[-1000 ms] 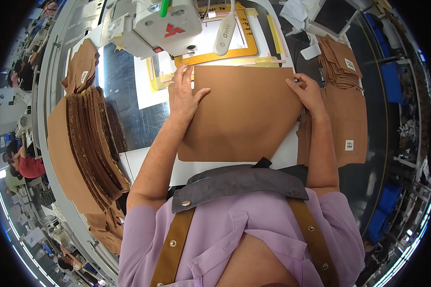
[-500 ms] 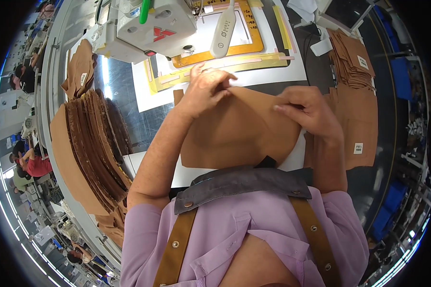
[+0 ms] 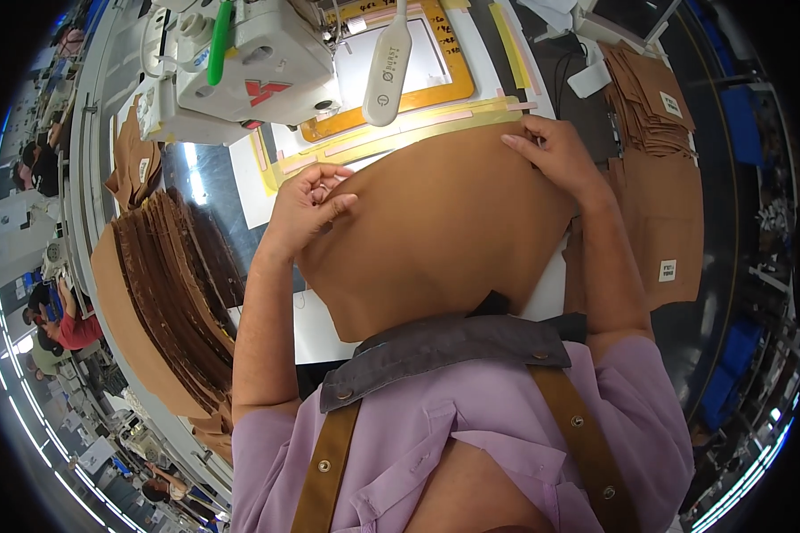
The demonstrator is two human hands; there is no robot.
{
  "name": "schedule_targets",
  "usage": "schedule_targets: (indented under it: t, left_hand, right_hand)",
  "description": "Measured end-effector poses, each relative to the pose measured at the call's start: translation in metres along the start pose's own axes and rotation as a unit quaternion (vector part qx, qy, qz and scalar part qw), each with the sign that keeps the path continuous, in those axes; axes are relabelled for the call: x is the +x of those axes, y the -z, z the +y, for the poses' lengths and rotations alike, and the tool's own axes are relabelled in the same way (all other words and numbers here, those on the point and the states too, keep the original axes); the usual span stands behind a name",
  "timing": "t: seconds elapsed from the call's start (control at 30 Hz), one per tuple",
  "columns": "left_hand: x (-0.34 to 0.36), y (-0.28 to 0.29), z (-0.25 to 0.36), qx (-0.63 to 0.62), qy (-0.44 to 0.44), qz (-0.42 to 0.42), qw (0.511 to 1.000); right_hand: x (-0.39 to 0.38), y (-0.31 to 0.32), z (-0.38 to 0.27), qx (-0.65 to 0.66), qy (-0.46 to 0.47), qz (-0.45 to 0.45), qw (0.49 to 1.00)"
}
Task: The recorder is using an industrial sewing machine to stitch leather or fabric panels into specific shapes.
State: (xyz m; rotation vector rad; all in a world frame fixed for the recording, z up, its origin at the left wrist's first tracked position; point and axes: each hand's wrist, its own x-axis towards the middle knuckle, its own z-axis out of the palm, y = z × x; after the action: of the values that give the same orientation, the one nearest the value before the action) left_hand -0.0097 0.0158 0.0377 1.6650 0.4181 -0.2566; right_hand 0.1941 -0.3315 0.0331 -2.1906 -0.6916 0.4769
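Observation:
A large brown fabric panel [image 3: 436,240] spans the white board in front of me, its top edge slightly curved. My left hand [image 3: 311,204] grips its left upper edge, thumb on top and fingers curled. My right hand [image 3: 547,147] pinches the upper right edge between thumb and fingers. Just beyond the panel lie a yellow-taped template sheet [image 3: 373,147] and an orange rectangular frame [image 3: 458,71]. A white machine head [image 3: 231,62] with a green handle stands over them at upper left, next to a hanging white switch unit [image 3: 387,71].
Thick stacks of brown pieces stand at left [image 3: 142,293] and right [image 3: 653,222]. A white device [image 3: 587,80] and cables sit at the upper right, blue bins [image 3: 733,364] beyond the table edge. Co-workers [image 3: 71,329] work at machines along the left.
The panel was bunched half a second ago and is now spread out again. My left hand has moved down and left, my right hand up toward the template, both with the panel.

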Motion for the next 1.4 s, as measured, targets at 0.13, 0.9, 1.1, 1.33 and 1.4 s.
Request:
schedule_targets:
  t: [0.13,0.9,1.1,1.33,1.4]
  left_hand:
    - [0.012,0.016,-0.016,0.058,0.014,0.147,0.987]
    - [0.162,0.12,-0.033,0.421,-0.166,0.317,0.833]
    - [0.132,0.144,-0.042,0.442,-0.158,0.326,0.82]
    - [0.097,0.131,-0.052,0.452,-0.154,0.32,0.818]
    - [0.078,0.104,-0.053,0.457,-0.155,0.322,0.814]
  right_hand:
    - [0.025,-0.022,0.004,-0.062,0.034,0.08,0.994]
    - [0.252,-0.017,0.005,-0.174,0.043,0.182,0.967]
    - [0.296,-0.006,-0.034,-0.145,0.028,0.173,0.974]
    - [0.216,0.02,0.004,-0.085,0.164,0.281,0.942]
    - [0.168,0.018,0.016,-0.169,0.187,0.255,0.933]
